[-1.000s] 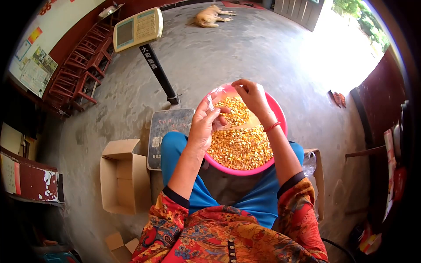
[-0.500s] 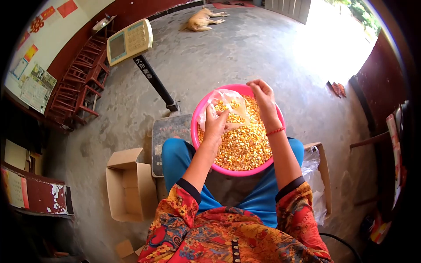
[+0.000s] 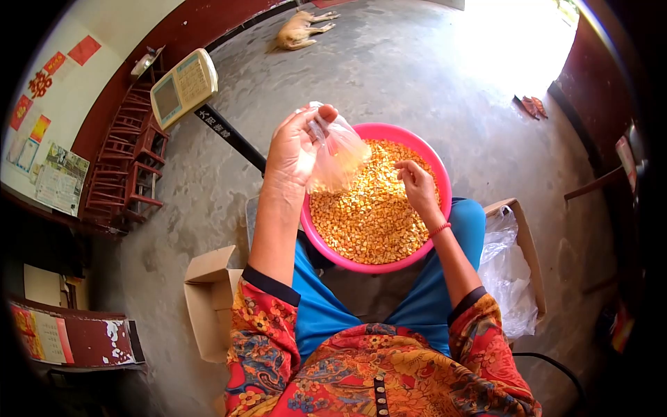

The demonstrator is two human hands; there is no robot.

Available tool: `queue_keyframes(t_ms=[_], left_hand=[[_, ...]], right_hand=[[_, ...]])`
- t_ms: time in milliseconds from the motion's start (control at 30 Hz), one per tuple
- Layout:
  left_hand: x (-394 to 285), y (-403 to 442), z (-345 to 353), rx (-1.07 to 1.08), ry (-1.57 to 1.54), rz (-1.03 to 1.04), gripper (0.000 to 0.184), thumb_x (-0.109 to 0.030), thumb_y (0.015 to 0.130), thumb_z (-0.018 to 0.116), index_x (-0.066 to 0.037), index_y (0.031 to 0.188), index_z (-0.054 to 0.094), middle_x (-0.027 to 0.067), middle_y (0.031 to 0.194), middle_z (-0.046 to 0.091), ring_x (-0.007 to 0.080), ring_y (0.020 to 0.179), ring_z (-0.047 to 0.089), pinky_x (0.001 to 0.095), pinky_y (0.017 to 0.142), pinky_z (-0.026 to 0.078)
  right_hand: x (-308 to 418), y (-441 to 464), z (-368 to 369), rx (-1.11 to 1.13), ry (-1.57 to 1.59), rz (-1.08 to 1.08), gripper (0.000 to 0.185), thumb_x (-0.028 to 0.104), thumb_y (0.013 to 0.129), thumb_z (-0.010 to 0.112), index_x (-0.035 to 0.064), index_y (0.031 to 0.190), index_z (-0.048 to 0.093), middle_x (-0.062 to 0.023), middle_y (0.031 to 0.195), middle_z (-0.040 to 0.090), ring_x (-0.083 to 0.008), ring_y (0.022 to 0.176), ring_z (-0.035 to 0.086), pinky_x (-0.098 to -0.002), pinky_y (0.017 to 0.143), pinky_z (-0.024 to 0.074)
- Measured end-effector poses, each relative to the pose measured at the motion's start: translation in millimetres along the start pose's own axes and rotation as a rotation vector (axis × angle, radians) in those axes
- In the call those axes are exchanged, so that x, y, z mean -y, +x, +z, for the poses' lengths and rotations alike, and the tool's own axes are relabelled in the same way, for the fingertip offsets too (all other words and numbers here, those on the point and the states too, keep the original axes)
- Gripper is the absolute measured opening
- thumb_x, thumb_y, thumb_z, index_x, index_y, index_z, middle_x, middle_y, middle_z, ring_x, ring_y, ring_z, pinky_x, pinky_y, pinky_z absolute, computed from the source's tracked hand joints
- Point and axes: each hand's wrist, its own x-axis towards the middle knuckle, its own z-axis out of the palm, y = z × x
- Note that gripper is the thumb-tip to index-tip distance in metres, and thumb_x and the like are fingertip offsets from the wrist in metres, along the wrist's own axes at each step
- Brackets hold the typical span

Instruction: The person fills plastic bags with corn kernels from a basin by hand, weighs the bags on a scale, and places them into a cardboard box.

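Note:
A pink basin (image 3: 447, 187) full of yellow corn kernels (image 3: 379, 226) sits between my knees. Over its left rim my left hand (image 3: 293, 149) is raised, closed around the gathered top of a clear plastic bag (image 3: 340, 154). The bag hangs down in front of the corn; how much is inside it is hard to see. My right hand (image 3: 419, 189), with a red bracelet at the wrist, hovers over the right part of the corn. Its fingers are curled toward the thumb, and whatever they may hold is too small to make out.
A platform scale's display (image 3: 184, 88) rises on a black post at the left. An open cardboard box (image 3: 212, 299) stands by my left leg, and a box with clear plastic bags (image 3: 511, 271) by my right. Wooden chairs (image 3: 128, 160) line the wall; a dog (image 3: 302, 31) lies farther off.
My left hand has lifted up and left with the plastic bag, which now hangs from it instead of lying on the corn. My right hand has come down toward the kernels.

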Motion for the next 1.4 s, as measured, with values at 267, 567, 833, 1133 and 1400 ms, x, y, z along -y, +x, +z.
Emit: queue_keyframes(t_ms=[267,567,833,1133,1400], left_hand=[[-37,-18,-3,0.005,-0.076,0.120,0.022,-0.003,0.081,0.055,0.006,0.101,0.050,0.0126,0.092,0.058,0.0243,0.092,0.057,0.0378,0.088,0.045],[-80,-54,-35,-0.152,-0.011,0.244,0.018,-0.002,0.081,0.053,0.000,0.098,0.056,0.0084,0.089,0.060,0.0215,0.090,0.058,0.0346,0.082,0.044],[-86,-79,-158,-0.418,0.031,0.240,0.013,-0.002,0.079,0.055,0.000,0.092,0.056,0.0087,0.087,0.061,0.0225,0.087,0.060,0.0341,0.079,0.046],[-14,-101,-314,-0.749,0.095,0.052,0.012,-0.009,0.075,0.060,-0.004,0.087,0.059,0.0057,0.076,0.062,0.0174,0.071,0.061,0.0275,0.057,0.044],[31,-126,-369,-0.832,0.038,-0.082,0.018,-0.022,0.072,0.065,-0.010,0.084,0.058,0.0024,0.076,0.062,0.0145,0.073,0.059,0.0277,0.064,0.040]], right_hand=[[12,-18,-11,-0.102,-0.113,-0.173,0.010,0.000,0.082,0.051,0.0026,0.085,0.060,-0.0098,0.074,0.060,-0.0217,0.069,0.060,-0.0313,0.062,0.0465],[-16,-14,-18,-0.127,0.099,-0.194,0.014,-0.004,0.085,0.049,0.0009,0.087,0.061,-0.0039,0.076,0.059,-0.0104,0.068,0.054,-0.0229,0.057,0.0423],[-4,-16,-37,-0.168,0.499,0.076,0.018,-0.001,0.087,0.044,0.0020,0.093,0.060,0.0006,0.079,0.055,-0.0011,0.054,0.039,-0.0158,0.047,0.0307],[-9,-16,-38,-0.178,0.524,0.154,0.016,0.001,0.087,0.044,0.0029,0.092,0.059,0.0010,0.077,0.053,-0.0010,0.053,0.037,-0.0153,0.047,0.0304],[-15,-17,-39,-0.165,0.433,0.160,0.015,0.004,0.088,0.045,0.0038,0.091,0.059,0.0016,0.076,0.052,0.0001,0.052,0.034,-0.0153,0.046,0.0257]])
